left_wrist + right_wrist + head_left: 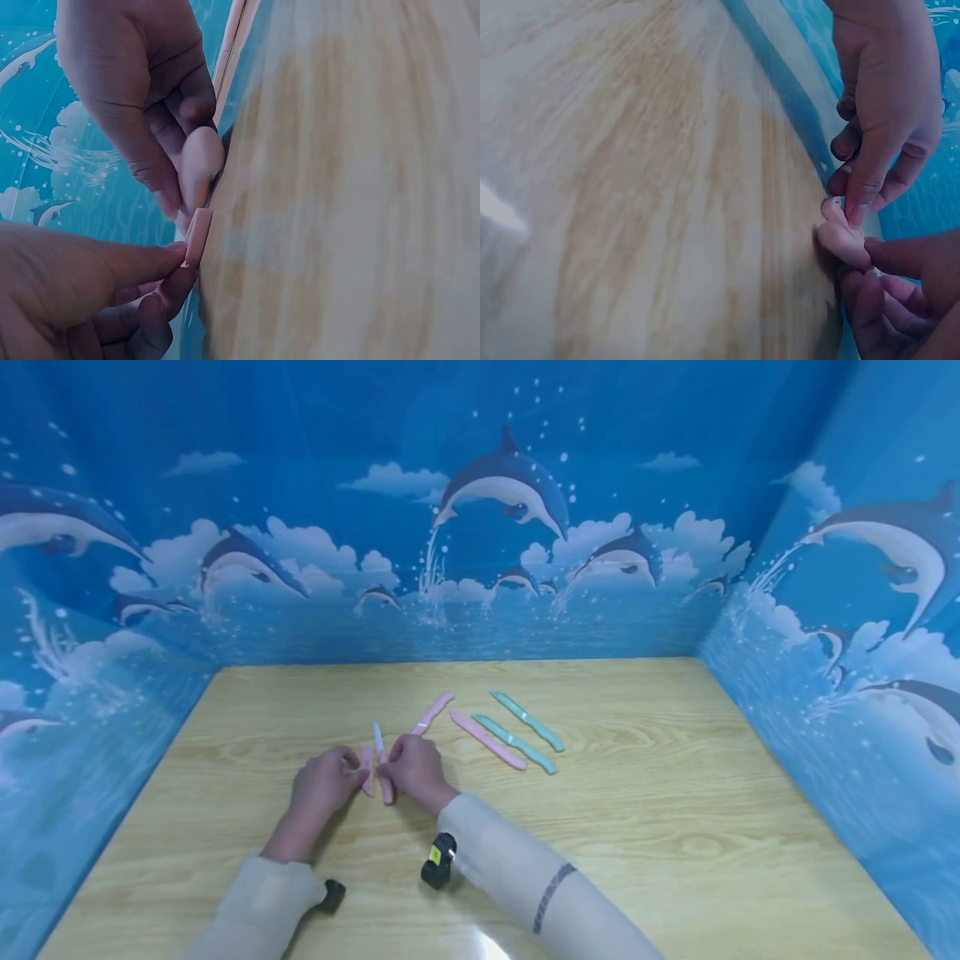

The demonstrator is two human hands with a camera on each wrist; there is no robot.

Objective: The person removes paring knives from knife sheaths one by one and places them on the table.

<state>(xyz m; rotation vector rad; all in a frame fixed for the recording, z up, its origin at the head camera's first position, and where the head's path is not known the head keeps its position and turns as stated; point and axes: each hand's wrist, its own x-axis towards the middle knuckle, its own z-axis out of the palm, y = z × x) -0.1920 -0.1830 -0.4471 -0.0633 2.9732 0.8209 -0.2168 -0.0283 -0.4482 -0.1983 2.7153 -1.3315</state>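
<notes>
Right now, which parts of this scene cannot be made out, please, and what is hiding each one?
Head view: near end of the rear pink knife, hidden behind the right hand.
Head view: middle of the small pink piece, covered by fingers of the left hand.
Head view: any print on the yellow label, too small.
Head view: left sleeve and right sleeve, cut off by the bottom edge.
Right wrist view: blade of the held pink knife, behind handle and fingers.

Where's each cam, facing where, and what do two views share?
Head: on the head, facing forward and down over table to dolphin backdrop; left hand, right hand and sleeves show.
Left wrist: on that wrist, facing the pink cover the left fingers pinch; both hands show.
Right wrist: on that wrist, facing the pink knife the right fingers hold; both hands show.
Wrist views share: pink cover, pink knife, both hands.
</notes>
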